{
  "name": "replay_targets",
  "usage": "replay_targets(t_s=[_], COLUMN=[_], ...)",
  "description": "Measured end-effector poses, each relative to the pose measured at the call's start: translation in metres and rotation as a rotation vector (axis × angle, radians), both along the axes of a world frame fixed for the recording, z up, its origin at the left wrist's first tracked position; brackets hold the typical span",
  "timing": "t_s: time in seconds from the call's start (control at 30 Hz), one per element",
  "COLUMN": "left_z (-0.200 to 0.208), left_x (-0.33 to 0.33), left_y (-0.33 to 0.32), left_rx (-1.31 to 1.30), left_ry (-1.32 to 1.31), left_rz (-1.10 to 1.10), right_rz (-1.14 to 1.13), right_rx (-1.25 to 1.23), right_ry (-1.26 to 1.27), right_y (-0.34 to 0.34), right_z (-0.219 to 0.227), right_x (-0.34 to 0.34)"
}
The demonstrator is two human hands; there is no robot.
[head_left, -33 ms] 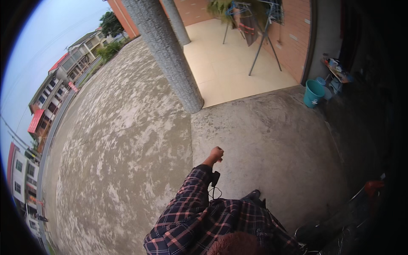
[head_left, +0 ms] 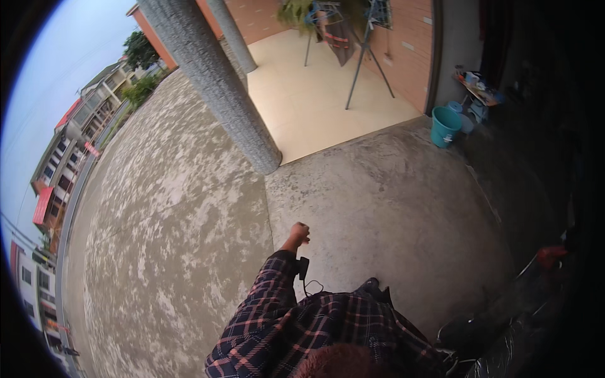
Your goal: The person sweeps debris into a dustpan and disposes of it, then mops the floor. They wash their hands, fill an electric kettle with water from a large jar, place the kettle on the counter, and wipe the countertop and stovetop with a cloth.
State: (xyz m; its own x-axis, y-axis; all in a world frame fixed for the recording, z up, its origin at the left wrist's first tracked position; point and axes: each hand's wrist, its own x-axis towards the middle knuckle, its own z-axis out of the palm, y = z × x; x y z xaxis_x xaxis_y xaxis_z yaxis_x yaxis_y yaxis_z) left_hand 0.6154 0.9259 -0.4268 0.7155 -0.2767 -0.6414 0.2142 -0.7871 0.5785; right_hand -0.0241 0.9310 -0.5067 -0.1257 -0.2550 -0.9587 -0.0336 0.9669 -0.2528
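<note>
over the concrete floor [head_left: 378,214], left fingers [head_left: 305,235]: curled inward, the palm side hidden, so i cannot tell whether they clasp anything.
small black box [head_left: 304,268]: nearest thing to the fingers, just behind them toward the body, beside the plaid sleeve [head_left: 261,302]; its fastening cannot be made out.
black cable [head_left: 307,286]: curves from near the box toward the plaid shirt [head_left: 340,321], its far end lost there.
right fingers: out of view, state unknown.
dark shoe [head_left: 372,286]: partly covered by the shirt.
grey pillar [head_left: 217,94]: ahead and to the left, top cut off.
teal bucket [head_left: 446,128]: well apart, ahead and to the right.
right rim: dark, shapes hard to read.
</note>
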Motion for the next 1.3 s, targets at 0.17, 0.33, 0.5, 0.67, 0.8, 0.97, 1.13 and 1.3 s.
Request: replay_targets(t_s=[0.17, 0.33, 0.5, 0.67, 0.8, 0.97, 1.13, 1.3], left_z=[0.029, 0.076, 0.015, -0.080, -0.140, -0.158, -0.117, -0.126], left_x=[0.096, 0.137, 0.179, 0.179, 0.106, -0.072, -0.210, -0.213], left_y=[0.098, 0.086, -0.025, -0.234, -0.471, -0.716, -0.820, -0.860], left_rx=[0.025, 0.421, 0.404, 0.082, -0.014, 0.004, -0.171, 0.153], left_ry=[0.280, -0.107, -0.077, 0.236, 0.378, 0.521, 0.519, 0.438], left_rz=[0.128, -0.978, -0.877, -0.336, -0.085, -0.724, -1.198, -1.142], right_rz=[-0.238, -0.363, -0.081, -0.161, -0.276, -0.767, -0.864, -0.824], right_rx=[-0.057, -0.300, -0.248, 0.035, 0.137, 0.219, 0.267, 0.199], right_ry=[0.095, -0.134, 0.009, 0.106, 0.264, 0.287, 0.185, 0.162], right_y=[-0.017, -0.174, -0.259, -0.245, -0.214, -0.193, -0.223, -0.342], right_z=[0.021, -0.013, -0.020, 0.007, 0.034, 0.018, -0.063, -0.081], right_x=[-0.006, 0.049, 0.098, 0.098, 0.099, 0.080, 0.031, -0.020])
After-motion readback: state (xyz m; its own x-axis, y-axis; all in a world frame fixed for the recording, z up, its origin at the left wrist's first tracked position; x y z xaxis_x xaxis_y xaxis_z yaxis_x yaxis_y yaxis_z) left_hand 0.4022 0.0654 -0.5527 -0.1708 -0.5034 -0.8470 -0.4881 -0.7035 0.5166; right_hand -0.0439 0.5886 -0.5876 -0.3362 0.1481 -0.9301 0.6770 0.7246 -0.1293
